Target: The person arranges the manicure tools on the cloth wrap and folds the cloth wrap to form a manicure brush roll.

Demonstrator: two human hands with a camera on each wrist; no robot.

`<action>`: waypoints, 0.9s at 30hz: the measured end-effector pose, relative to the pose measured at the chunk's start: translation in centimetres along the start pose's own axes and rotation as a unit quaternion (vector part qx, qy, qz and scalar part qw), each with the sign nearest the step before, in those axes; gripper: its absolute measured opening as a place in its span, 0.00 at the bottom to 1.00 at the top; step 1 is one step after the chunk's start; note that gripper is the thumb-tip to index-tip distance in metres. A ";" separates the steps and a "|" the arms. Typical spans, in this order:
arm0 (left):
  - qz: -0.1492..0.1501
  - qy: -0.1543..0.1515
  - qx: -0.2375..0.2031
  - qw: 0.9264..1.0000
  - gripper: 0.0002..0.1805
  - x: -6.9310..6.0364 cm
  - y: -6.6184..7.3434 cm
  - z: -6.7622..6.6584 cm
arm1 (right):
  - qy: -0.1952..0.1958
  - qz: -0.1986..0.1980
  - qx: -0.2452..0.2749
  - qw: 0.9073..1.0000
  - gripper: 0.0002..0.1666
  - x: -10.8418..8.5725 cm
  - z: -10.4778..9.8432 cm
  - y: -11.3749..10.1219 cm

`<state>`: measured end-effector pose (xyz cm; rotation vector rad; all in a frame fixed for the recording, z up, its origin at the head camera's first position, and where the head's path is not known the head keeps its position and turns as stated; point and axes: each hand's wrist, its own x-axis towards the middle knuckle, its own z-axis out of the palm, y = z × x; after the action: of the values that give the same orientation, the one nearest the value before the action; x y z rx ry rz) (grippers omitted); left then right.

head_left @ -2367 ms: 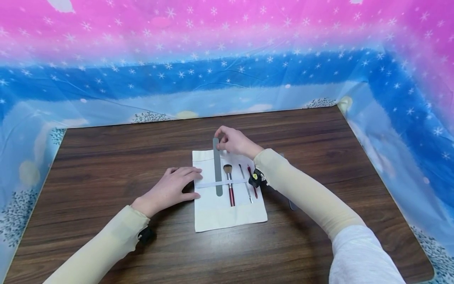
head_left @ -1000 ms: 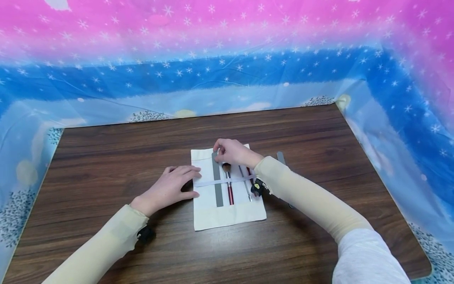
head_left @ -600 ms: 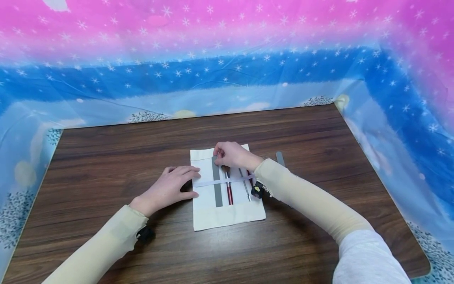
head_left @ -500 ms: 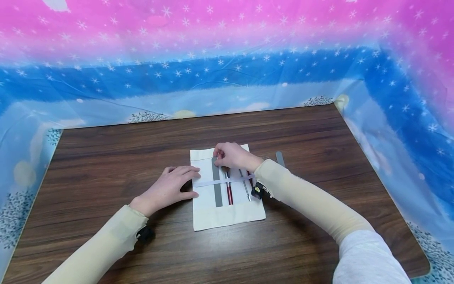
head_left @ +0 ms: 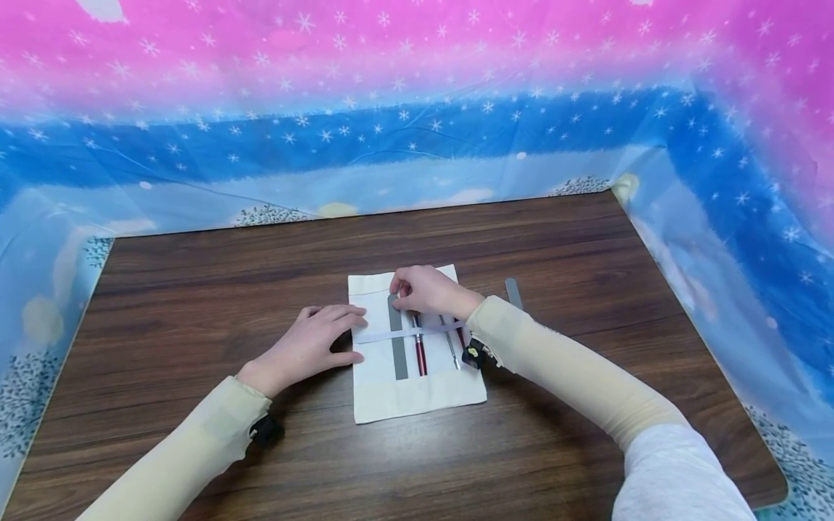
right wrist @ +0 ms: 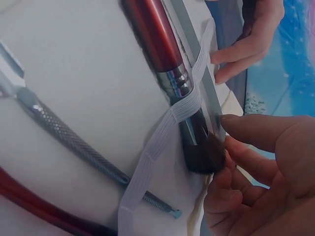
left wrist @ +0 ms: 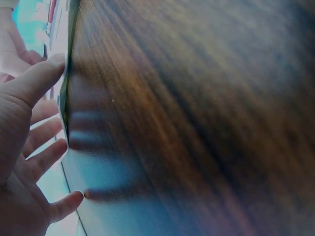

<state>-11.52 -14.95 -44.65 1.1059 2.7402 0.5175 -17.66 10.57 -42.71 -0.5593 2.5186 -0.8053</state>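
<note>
A white cloth tool roll (head_left: 417, 401) lies flat on the table, with a pale elastic band (head_left: 378, 337) across it. My right hand (head_left: 426, 289) pinches the far end of a grey nail file (head_left: 399, 354). That file passes under the band, and its near end is hidden behind the roll's front flap. Beside it, a red-handled makeup brush (right wrist: 152, 34) sits under the band, its bristles near my right fingers. Further right are a metal cuticle pusher (right wrist: 74, 140) and a thin red tool (head_left: 460, 334). My left hand (head_left: 313, 340) rests its spread fingertips on the roll's left edge.
A second grey strip (head_left: 513, 291), shaped like the file, lies right of the roll, partly hidden by my right sleeve. The wooden table (head_left: 228, 289) has a printed cloth screen (head_left: 417, 137) along its back and sides.
My right hand has come toward me, sliding the nail file down under the band until its near end went behind the front flap. My left hand has stayed at the roll's left edge.
</note>
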 end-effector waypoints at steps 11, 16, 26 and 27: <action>-0.004 -0.001 -0.001 1.000 0.28 0.1 -0.2 0.2 | 0.003 -0.013 0.005 1.000 0.10 -0.1 -0.5 0.7; -0.006 -0.003 -0.004 1.000 0.28 0.0 -0.2 0.3 | 0.011 -0.007 0.012 1.000 0.12 -0.9 -1.7 1.3; -0.011 -0.007 -0.003 1.000 0.29 0.0 0.0 0.1 | 0.033 -0.004 0.006 0.999 0.13 -3.5 -4.6 3.3; -0.011 -0.007 -0.002 1.000 0.29 0.0 0.0 0.1 | 0.035 -0.005 0.005 0.999 0.14 -3.8 -4.7 3.6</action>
<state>-11.44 -14.92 -44.75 1.0719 2.7346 0.5106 -17.86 17.23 -40.42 -0.5487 2.5762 -0.8556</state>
